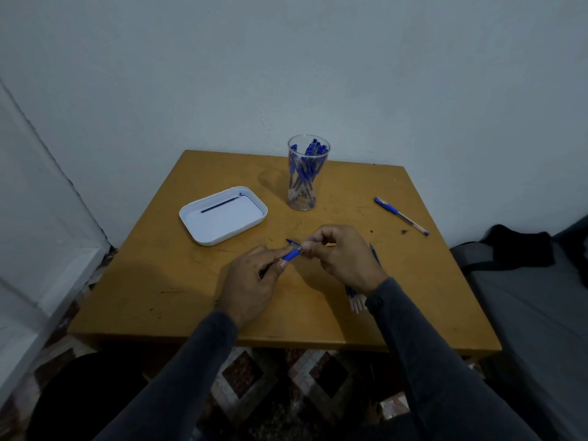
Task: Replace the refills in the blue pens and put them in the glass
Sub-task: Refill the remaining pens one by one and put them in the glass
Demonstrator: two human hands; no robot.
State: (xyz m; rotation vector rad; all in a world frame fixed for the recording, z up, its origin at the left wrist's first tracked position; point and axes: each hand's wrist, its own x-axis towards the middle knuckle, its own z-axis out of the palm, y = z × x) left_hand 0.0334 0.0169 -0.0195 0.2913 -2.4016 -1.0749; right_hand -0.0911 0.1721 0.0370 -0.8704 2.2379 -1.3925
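**One pen in hand, one still waiting on the table**

The table (178, 300) fills the middle of the room, a worn yellow-brown top pushed against the wall. At about eleven o'clock on it lies a white tray (251, 225) holding a single dark refill (218, 206). At twelve o'clock, near the far edge, stands the glass (308, 173), already crowded with blue pens standing on end. Out at two o'clock a loose pen (401, 216) lies by itself, well apart from everything else.

Near the middle of the table, the person's hands meet. The left hand (251, 283) curls around the barrel of the blue pen (292, 253), thumb and forefinger pinching its rubber sleeve. The right hand (342, 259) has its fingertips bunched together at the pen's tip end; I judge they are pinching the tip or the refill there, but the piece itself is too small to tell. Partly hidden beneath the right wrist, at four o'clock, lies a bundle of refills (356, 300).

What could go wrong: a small tip piece could slip from those bunched fingers and roll off the table. The right sleeve, sitting over the bundle, could sweep refills towards the near edge. A careless drop into the tall, full glass could tip it.
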